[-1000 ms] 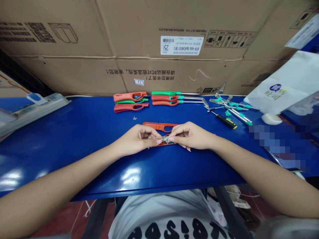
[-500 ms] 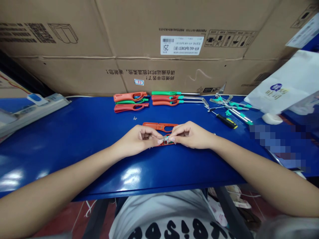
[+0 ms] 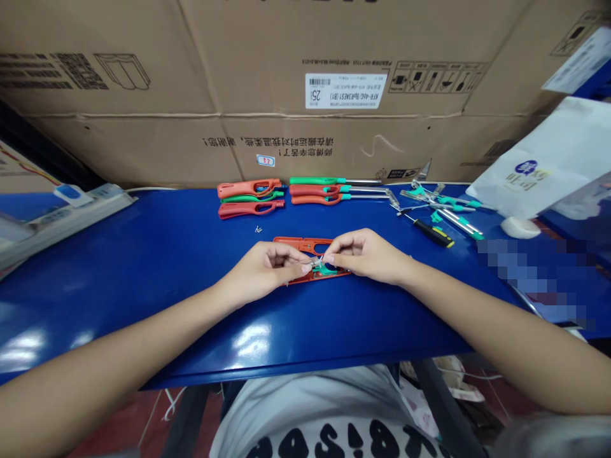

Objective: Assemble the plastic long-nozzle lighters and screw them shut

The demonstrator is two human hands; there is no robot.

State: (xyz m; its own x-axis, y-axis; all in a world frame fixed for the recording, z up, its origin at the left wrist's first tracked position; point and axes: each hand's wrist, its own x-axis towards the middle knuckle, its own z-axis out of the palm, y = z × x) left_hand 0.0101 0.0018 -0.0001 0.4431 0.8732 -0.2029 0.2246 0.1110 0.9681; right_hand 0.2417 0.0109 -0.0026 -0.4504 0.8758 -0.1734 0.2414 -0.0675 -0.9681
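An orange plastic handle shell [image 3: 305, 245] lies open on the blue table [image 3: 143, 267] in front of me. My left hand [image 3: 262, 270] and my right hand [image 3: 367, 254] meet over its near half. Both pinch a small metal part with a green plastic piece [image 3: 323, 269] that sits in the shell. The fingertips of both hands are pressed together around that part. The lower half of the shell is hidden under my fingers.
Orange and green handle shells [image 3: 248, 197] and assembled tools with metal rods [image 3: 334, 189] lie at the table's back. To the right are loose green-tipped rods [image 3: 443, 207], a black and yellow screwdriver [image 3: 432, 232] and a white bag [image 3: 544, 165]. Cardboard boxes [image 3: 286, 95] wall the back. A power strip [image 3: 62, 207] is at left.
My right hand has drawn slightly back to the right, uncovering the green piece in the shell. The left hand has barely moved.
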